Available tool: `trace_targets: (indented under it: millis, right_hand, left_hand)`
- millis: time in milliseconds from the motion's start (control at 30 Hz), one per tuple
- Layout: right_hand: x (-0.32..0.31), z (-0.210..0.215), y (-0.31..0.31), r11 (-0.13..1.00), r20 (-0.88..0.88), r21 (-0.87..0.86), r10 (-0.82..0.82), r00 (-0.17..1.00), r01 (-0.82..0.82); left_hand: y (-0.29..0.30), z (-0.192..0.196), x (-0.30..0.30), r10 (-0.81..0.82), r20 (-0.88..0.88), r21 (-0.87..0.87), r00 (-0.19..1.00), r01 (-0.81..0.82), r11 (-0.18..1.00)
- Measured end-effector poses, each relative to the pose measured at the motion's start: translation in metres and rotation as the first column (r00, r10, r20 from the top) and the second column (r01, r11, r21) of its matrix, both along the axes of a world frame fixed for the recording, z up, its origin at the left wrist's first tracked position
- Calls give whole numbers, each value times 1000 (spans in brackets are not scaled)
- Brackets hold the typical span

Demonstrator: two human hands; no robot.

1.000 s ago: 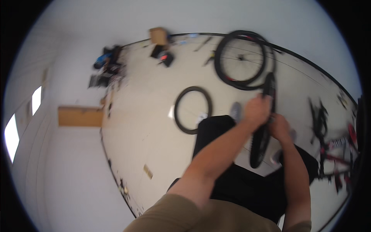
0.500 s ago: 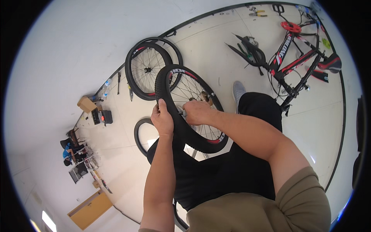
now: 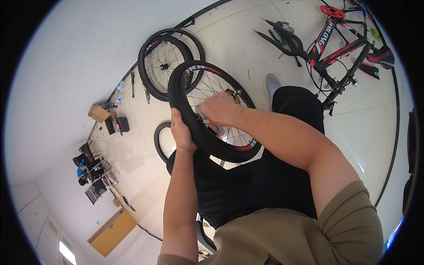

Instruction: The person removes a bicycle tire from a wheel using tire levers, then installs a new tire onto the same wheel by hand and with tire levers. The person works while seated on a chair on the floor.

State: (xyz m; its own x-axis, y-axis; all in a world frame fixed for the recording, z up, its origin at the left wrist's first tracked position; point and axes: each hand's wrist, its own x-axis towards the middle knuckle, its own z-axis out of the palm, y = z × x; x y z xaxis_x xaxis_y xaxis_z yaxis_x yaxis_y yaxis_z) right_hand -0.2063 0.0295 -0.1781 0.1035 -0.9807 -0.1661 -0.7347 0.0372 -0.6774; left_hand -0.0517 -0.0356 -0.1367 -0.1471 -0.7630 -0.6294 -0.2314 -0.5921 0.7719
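**A bicycle wheel in two hands, the right one busy inside the rim**

The left hand point(image 3: 180, 133) is closed around the tyre, thumb along the outer tread and the other fingers mostly hidden behind; the right hand point(image 3: 218, 109) is curled nearly into a fist at the inner edge of the rim, its fingertips turned away, so I cannot tell what it grips; the wheel point(image 3: 197, 131) stands tilted before the person's black trousers point(image 3: 251, 190), above the floor point(image 3: 232, 37).

The step in hand seems to be close finger work at the rim; the next move probably calls for a steady left hold and a sure pinch by the right, clear of the spokes.

Farther out, a second wheel point(image 3: 164, 67) leans at the floor's upper-left edge; a dark ring point(image 3: 157, 142) lies nearer the person's left knee; a black-and-red frame point(image 3: 323, 39) lies toward the floor's upper-right corner.
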Motion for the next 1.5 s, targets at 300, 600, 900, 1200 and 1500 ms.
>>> trace_targets:
  millis: [300,600,900,1200,1500]
  right_hand:
    - [4,4,-5,999,-86,36,-13,996,16]
    - [-2,-6,-9,977,153,159,114,982,-139]
    - [-8,-7,-14,990,180,138,-66,981,41]
    - [-27,1,-23,973,130,198,-149,980,121]
    - [-44,6,-22,934,112,241,-298,948,266]
  left_hand:
    - [-10,-7,8,-37,6,27,999,36,999]
    - [-5,-9,20,-78,-39,50,996,80,996]
    - [67,-39,31,5,155,-446,988,66,893]
    - [80,-15,-3,2,290,-526,957,157,836]
    - [36,9,-16,-162,357,-354,920,294,888]
